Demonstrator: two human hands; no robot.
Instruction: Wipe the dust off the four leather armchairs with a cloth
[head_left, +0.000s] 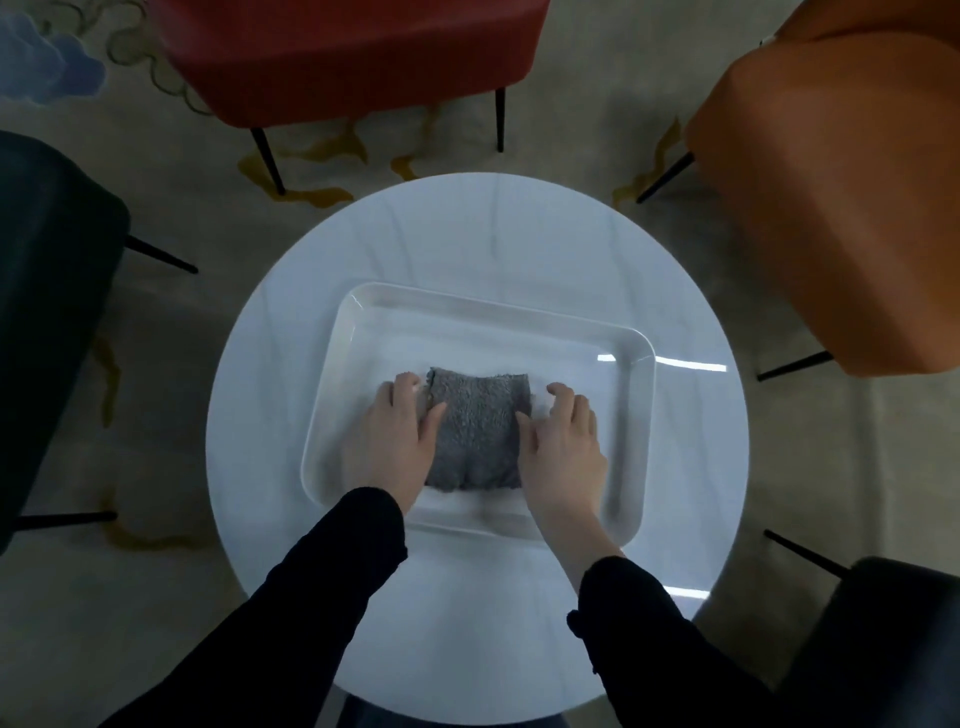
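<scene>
Grey terry cloth (478, 431), folded into a thick squarish pad, lies in the near half of a shallow white rectangular tray (467, 332), which sits slightly askew on a round white table (467, 234).

The left hand (395, 447) is at the cloth's left edge. Its thumb lies on top of the pile and its fingers are bent down beside the fold (whether they actually have hold of the fabric cannot be told from this angle). The right hand (566, 452) is at the opposite edge. Its thumb touches the side of the cloth, while its fingers are loosely bent over the bare tray floor, just apart from the fabric and holding nothing. Black sleeves (311, 597) cover both forearms to the wrist.

Four armchairs ring the table on thin black legs, none touching it:
- a red leather armchair (353, 57) at the far side
- an orange leather armchair (841, 208) to the right
- a dark green armchair (47, 312) to the left
- a dark armchair (893, 649) at the near right, only partly in view

Under them lies a pale carpet (597, 130) with yellow and blue swirls.
</scene>
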